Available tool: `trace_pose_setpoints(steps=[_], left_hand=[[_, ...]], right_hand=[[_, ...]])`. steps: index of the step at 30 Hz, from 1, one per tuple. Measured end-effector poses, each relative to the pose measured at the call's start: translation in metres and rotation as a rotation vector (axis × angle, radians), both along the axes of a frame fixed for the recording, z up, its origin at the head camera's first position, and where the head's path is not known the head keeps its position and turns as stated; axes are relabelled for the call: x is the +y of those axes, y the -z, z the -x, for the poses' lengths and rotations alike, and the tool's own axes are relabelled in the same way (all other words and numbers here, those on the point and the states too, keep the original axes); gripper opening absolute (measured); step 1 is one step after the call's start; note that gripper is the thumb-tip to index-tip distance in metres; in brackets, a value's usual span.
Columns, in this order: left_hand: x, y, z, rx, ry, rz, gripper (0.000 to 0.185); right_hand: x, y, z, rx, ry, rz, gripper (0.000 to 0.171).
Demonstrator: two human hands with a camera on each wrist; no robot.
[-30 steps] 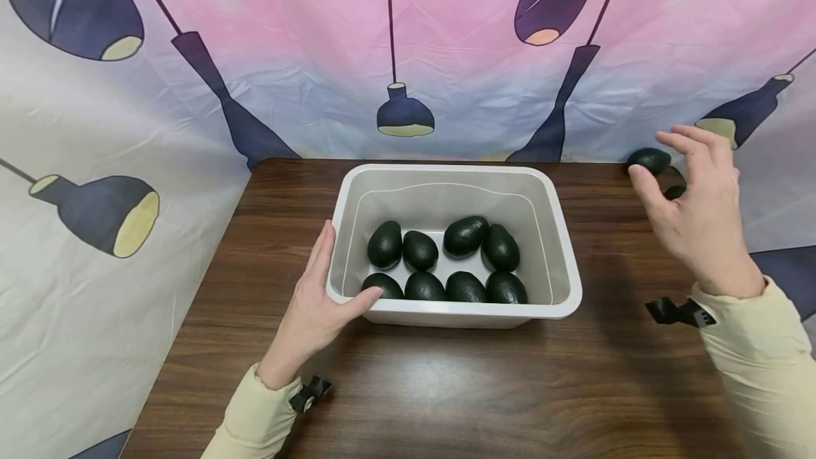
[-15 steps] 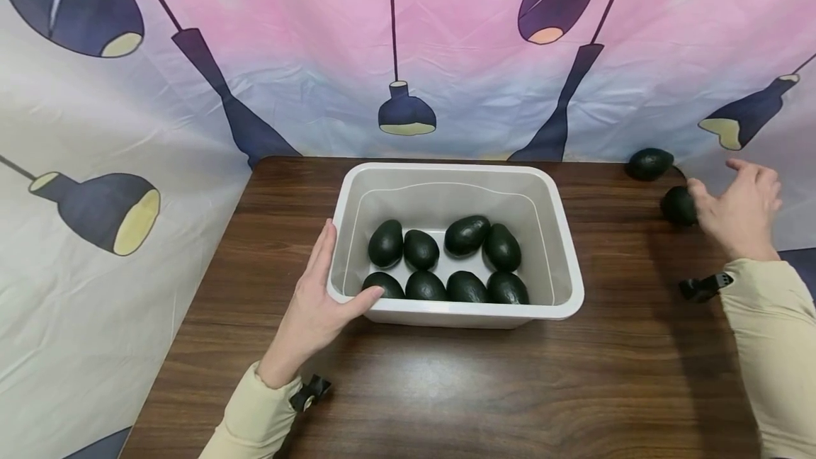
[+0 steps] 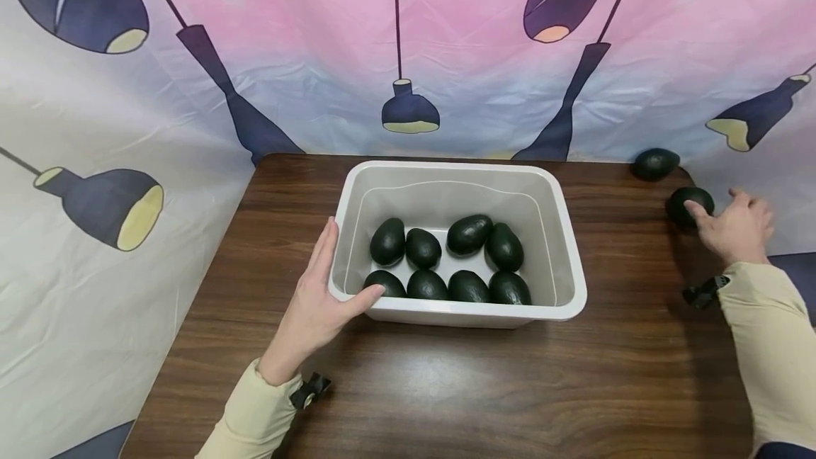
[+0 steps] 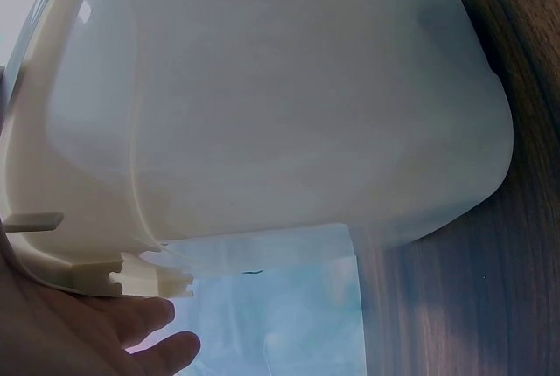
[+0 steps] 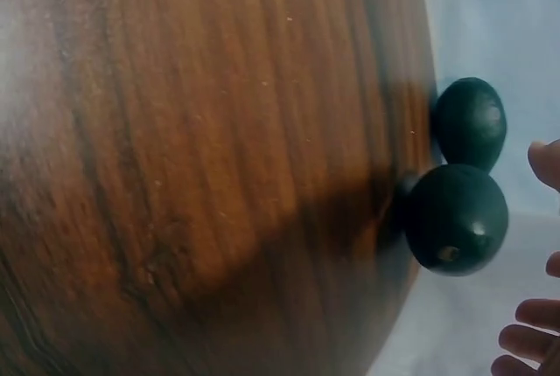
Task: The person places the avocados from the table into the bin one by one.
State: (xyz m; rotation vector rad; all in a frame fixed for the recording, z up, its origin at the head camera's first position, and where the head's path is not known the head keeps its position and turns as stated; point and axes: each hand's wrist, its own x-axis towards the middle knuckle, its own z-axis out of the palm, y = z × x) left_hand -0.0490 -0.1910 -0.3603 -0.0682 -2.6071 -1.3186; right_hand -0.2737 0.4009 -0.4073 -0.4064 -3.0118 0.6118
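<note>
A light grey plastic bin (image 3: 472, 312) stands on the table with several dark green avocados (image 3: 469, 234) inside it. My left hand (image 3: 311, 307) rests against its near left corner, fingers extended along the left side and thumb over the front rim. Two more avocados lie at the table's far right: one by the back edge (image 3: 655, 163), the other a little nearer (image 3: 690, 208). Close to the nearer one is my right hand (image 3: 739, 227), its thumb tip overlapping it in the head view. The right wrist view shows the fingers (image 5: 535, 313) relaxed and apart from both avocados.
The dark wood-grain table (image 3: 484, 388) ends at a printed fabric backdrop (image 3: 331, 55) behind and at both sides. The two loose avocados sit near the table's right and back edges. A black wrist strap (image 3: 310, 392) is on the left sleeve.
My right hand has moved right, off the avocado by the back edge, then down beside the nearer avocado. The left hand stays at the bin's corner. The head view has shifted slightly.
</note>
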Motion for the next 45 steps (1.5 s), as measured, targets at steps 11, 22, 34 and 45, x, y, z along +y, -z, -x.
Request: trace_pose_setpoints(steps=[11, 22, 34, 45], left_hand=[[0.002, 0.001, 0.001, 0.011, -0.003, 0.005, 0.107], [0.003, 0.001, 0.001, 0.016, 0.004, 0.001, 0.107], [0.001, 0.003, -0.002, -0.004, -0.007, 0.009, 0.107], [0.001, 0.001, -0.002, -0.003, -0.015, 0.014, 0.107]], right_hand=[[0.007, 0.011, 0.007, -0.022, -0.105, 0.052, 0.098], [0.003, 0.017, 0.01, -0.031, -0.106, 0.025, 0.087], [-0.003, 0.025, 0.016, 0.012, -0.01, 0.087, 0.08], [-0.003, 0.024, 0.02, -0.037, -0.003, 0.117, 0.087]])
